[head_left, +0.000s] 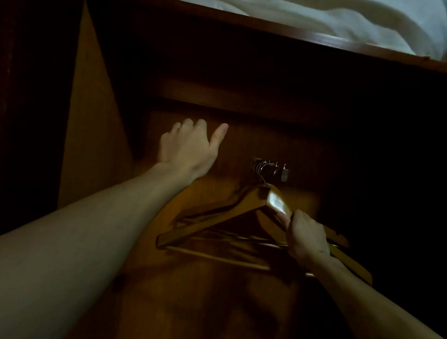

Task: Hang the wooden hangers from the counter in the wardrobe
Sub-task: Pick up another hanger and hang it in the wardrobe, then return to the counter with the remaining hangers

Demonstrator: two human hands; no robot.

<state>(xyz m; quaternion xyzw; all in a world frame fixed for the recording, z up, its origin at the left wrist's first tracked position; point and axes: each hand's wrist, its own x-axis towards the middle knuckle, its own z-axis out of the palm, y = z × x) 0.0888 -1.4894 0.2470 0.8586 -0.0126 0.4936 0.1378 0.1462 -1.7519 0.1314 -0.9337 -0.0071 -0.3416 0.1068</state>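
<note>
Gripping the right shoulder of the front wooden hanger [208, 222], the right hand [306, 236] has its fingers curled round the wood and its thumb laid along the top edge. The left hand [189, 145] reaches ahead and holds nothing, with its thumb spread wide and its fingers loosely bent toward the back panel [311, 149]. Whether they touch the panel cannot be told in this dim light.

This looks like the hanging step. The hanger's metal hook [262, 178] rises to the short metal peg [276, 171], but it is too dark to tell whether it is seated there. Next, the hand should check that the hook sits fully over the peg, then let go gently so the hanger does not swing or knock its neighbours off.

Several other wooden hangers [340, 237] hang behind the front one, their hooks crowded together on the same peg inside the wardrobe. Above, a wooden shelf [253, 26] holds crumpled white bedding [320, 14]. The counter is not in view, so how many hangers remain there cannot be judged.
</note>
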